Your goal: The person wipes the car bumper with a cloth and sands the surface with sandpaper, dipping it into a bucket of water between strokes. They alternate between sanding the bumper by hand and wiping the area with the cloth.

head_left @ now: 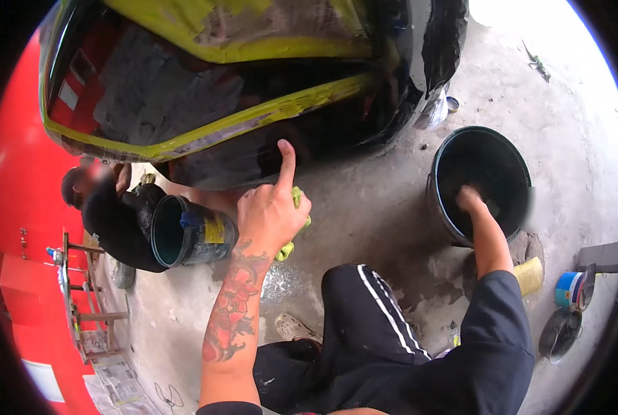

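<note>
My left hand [271, 207] is raised just below the lower edge of a black car body part [274, 149]. Its index finger points up toward the dark panel; the other fingers are wrapped round a yellow-green cloth [297, 200], which shows at the right side of the hand. Yellow-green stripes and dull grey patches mark the panel. On the right, my right hand [469, 199] reaches down inside a large dark bucket [449, 162]. Its fingers are hidden low in the bucket, so what they hold, if anything, cannot be made out.
A co-worker in dark clothes [112, 221] crouches at the left by another bucket [191, 232] with a blue and yellow label. A wooden rack [91, 316] stands at the lower left. Right of my right arm are a yellow container [528, 276], a paint can [570, 289] and a black pail [559, 332].
</note>
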### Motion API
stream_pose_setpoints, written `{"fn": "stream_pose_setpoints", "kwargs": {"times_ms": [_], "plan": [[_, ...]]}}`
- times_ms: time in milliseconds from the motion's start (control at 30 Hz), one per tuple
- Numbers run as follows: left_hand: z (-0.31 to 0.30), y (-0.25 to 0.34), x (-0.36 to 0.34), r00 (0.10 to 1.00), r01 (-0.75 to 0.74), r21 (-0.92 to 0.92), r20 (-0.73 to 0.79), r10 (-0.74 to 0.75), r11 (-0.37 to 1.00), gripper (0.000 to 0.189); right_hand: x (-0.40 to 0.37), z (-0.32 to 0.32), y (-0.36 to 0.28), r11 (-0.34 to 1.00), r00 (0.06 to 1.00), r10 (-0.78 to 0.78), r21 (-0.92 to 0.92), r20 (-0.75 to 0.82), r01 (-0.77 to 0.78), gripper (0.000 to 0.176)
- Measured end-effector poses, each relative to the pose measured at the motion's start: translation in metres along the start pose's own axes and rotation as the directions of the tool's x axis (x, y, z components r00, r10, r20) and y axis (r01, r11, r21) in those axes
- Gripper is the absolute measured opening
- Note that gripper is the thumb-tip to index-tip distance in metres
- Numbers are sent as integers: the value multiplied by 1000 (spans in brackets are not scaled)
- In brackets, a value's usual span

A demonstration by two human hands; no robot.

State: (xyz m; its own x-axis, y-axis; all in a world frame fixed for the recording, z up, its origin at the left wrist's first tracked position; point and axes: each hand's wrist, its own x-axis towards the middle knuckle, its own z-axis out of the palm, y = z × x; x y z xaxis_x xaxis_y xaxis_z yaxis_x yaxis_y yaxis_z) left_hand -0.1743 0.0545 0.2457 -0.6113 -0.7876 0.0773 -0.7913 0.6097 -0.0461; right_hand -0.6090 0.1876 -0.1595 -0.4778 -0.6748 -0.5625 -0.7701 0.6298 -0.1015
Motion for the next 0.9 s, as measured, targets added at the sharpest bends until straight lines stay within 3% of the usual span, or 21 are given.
{"fn": "stream_pose_setpoints", "kwargs": {"times_ms": [33, 100, 200, 267, 300, 333, 367, 433, 467, 533, 567, 600, 667, 733, 800, 833, 867, 900], "plan": [[2, -5, -1, 999, -29, -13, -16, 29, 1000, 92, -17, -7, -3, 993, 981, 2, 114, -192, 20, 37], [6, -12, 2, 996, -79, -32, -47, 78, 996, 93, -53, -24, -13, 942, 832, 64, 309, -551, 132, 34], [7, -27, 3, 981, -182, -57, -74, 177, 982, 91, -106, -51, -36, 795, 707, 325, 587, -628, 156, 33], [-8, -33, 4, 968, -247, -66, -62, 243, 967, 89, -159, -76, -63, 500, 743, 477, 840, -470, 210, 34], [-21, -40, 7, 934, -349, -112, -116, 337, 930, 84, -177, -83, -73, 315, 755, 536, 919, -379, 238, 36], [-42, -45, 8, 885, -446, -134, -216, 414, 885, 80, -184, -75, -79, 135, 749, 529, 911, -399, 390, 36], [-70, -50, 12, 802, -557, -171, -365, 472, 813, 74, -205, -81, -100, 24, 747, 543, 897, -383, 442, 37], [-125, -60, 21, 558, -762, -128, -628, 543, 635, 64, -243, -87, -155, -194, 754, 559, 830, -345, 523, 41], [-157, -75, 32, 421, -825, 25, -638, 644, 564, 58, -255, -92, -179, -290, 758, 558, 776, -337, 560, 44], [-213, -109, 57, 145, -819, 386, -577, 804, 425, 49, -269, -109, -226, -222, 709, 602, 776, -368, 591, 54], [-232, -125, 68, 87, -759, 515, -527, 845, 399, 45, -265, -117, -242, 139, 522, 622, 739, -583, 659, 56], [-246, -139, 78, 37, -681, 634, -470, 882, 367, 42, -261, -125, -259, 483, 338, 540, 612, -771, 626, 58], [-261, -167, 83, -22, -612, 748, -340, 940, 256, 40, -278, -167, -318, 378, 302, 575, 575, -760, 726, 62], [-264, -185, 78, -47, -587, 787, -270, 962, 192, 40, -267, -174, -362, 782, 144, 376, 397, -915, 480, 66], [-258, -202, 73, -46, -617, 766, -265, 963, 181, 41, -278, -168, -437, 854, 274, 326, 406, -905, 325, 68], [-257, -216, 73, 12, -618, 757, -260, 966, 211, 50, -288, -156, -472, 853, 261, 309, 388, -914, 348, 70], [-257, -230, 73, 5, -618, 760, -253, 967, 202, 51, -295, -147, -494, 853, 244, 294, 369, -924, 370, 73], [-256, -243, 74, -2, -618, 762, -247, 969, 193, 53, -300, -149, -496, 879, 306, 297, 384, -905, 282, 74]]}}
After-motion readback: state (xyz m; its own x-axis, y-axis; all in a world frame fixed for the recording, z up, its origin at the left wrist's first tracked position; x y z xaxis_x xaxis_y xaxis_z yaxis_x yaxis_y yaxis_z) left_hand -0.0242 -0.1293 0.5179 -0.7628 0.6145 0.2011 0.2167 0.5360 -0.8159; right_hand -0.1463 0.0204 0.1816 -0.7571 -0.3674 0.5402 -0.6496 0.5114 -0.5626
